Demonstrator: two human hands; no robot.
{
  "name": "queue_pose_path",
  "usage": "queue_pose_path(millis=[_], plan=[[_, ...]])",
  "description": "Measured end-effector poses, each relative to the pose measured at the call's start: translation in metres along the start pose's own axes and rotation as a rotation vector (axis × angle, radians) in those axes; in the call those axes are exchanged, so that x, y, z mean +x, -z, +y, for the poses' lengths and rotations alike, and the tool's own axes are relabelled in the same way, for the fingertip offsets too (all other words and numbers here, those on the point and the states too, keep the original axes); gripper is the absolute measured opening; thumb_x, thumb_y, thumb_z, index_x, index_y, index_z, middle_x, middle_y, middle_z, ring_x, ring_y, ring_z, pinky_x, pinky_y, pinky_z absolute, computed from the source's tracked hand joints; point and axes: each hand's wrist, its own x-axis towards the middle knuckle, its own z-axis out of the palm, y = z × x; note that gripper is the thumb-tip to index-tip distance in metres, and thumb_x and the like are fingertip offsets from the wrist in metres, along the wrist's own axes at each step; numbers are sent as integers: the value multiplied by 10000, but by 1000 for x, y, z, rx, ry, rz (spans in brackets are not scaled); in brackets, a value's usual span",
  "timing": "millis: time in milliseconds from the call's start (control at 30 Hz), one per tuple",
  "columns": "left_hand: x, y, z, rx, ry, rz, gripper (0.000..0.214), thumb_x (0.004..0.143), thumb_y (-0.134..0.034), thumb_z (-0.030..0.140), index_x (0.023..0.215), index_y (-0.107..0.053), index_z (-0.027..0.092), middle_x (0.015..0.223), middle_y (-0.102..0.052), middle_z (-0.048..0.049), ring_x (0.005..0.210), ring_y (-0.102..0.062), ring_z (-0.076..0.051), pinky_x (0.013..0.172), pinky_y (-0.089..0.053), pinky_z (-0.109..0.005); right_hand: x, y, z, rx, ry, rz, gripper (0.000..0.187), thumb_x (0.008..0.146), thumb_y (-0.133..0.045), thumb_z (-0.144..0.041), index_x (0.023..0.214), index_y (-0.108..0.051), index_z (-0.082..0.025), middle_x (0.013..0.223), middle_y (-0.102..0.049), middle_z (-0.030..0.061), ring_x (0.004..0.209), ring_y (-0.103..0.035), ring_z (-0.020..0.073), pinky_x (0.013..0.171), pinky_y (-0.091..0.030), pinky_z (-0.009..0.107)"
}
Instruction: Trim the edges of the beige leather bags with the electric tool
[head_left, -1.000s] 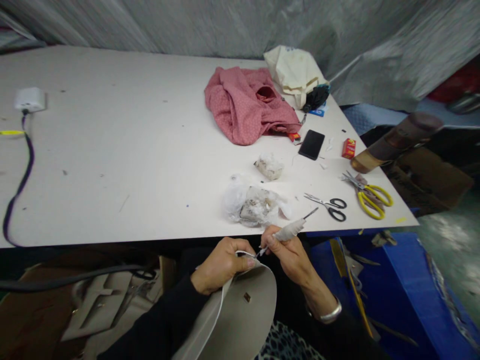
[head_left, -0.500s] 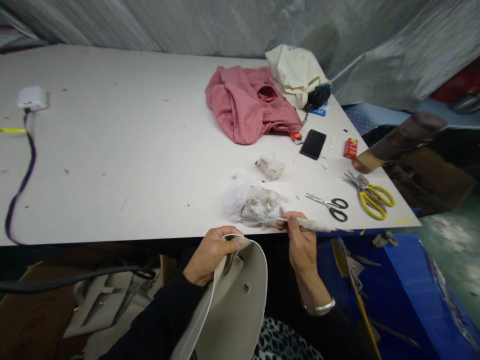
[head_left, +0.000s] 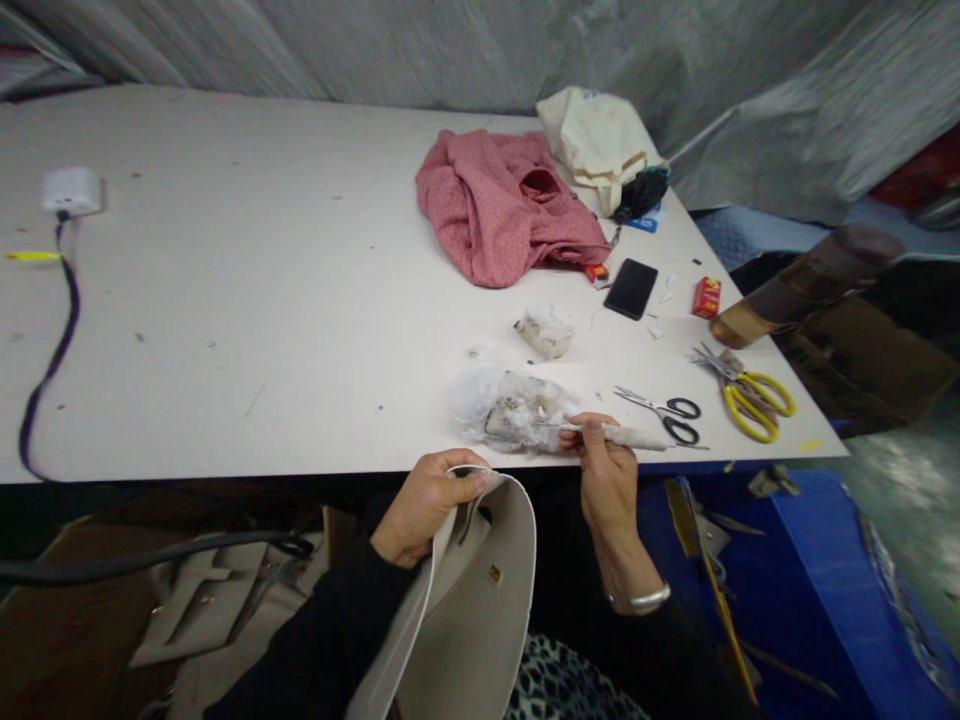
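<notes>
The beige bag [head_left: 491,625] is off the table [head_left: 262,300], in front of its near edge and above the lap of the person. The left hand [head_left: 429,508] is clamped on its upper rim, the thumb on one side and the fingers behind, so the mouth of the bag gapes toward the person. The right hand [head_left: 609,485] is clamped around a thin tool [head_left: 637,438] with a pale wrapped handle, at the near edge of the table, toward its right corner. The tip of the tool lies over the larger block [head_left: 517,408] on crumpled plastic [head_left: 471,412]; whether it touches, I cannot tell.

The bag looks light and rather stiff — its wall stands in a smooth curve — but it should bend without breaking. The rim seems the best place to hold, near to the spot being worked, and the small metal fitting [head_left: 495,574] is better left free. The tool is probably light too; the wrapping should help against slipping, and fingers low on it should give more control. The block appears dry and crumbly, so I would hold it by its sides, gently.
</notes>
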Motion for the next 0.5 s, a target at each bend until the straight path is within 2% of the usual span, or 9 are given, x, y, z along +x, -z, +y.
queue_pose_path(millis=[100, 267, 367, 500], plan=[[1, -1, 0, -12, -20, 32, 409, 586, -915, 420, 780, -676, 150, 606, -659, 3, 532, -589, -139, 562, -427, -255, -2, -4, -9, -27, 88, -21, 319, 1019, -585, -492, 978, -685, -192, 795, -693, 15, 733, -669, 158, 757, -546, 314], [1, -4, 1, -33, -42, 38, 391, 592, -908, 409, 761, -674, 146, 610, -655, 2, 537, -580, -135, 570, -431, -258, -6, -7, -22, -246, 251, -108, 235, 1043, -561, -399, 978, -688, -212, 834, -693, 12, 741, -677, 162, 747, -559, 317], [2, -3, 0, -36, -50, 28, 388, 596, -911, 404, 747, -670, 140, 611, -653, 0, 537, -576, -130, 569, -426, -253, -4, -8, -26, -342, 348, -188, 180, 1050, -552, -346, 1007, -673, -219, 907, -694, 25, 813, -689, 178, 784, -556, 337], [4, 0, -2, -79, -37, 11, 396, 591, -926, 385, 768, -671, 139, 613, -654, 1, 533, -580, -129, 572, -431, -254, 2, -14, -38, -613, 584, -313, 185, 1060, -532, -310, 983, -659, -201, 917, -697, 59, 886, -656, 216, 824, -511, 372]])
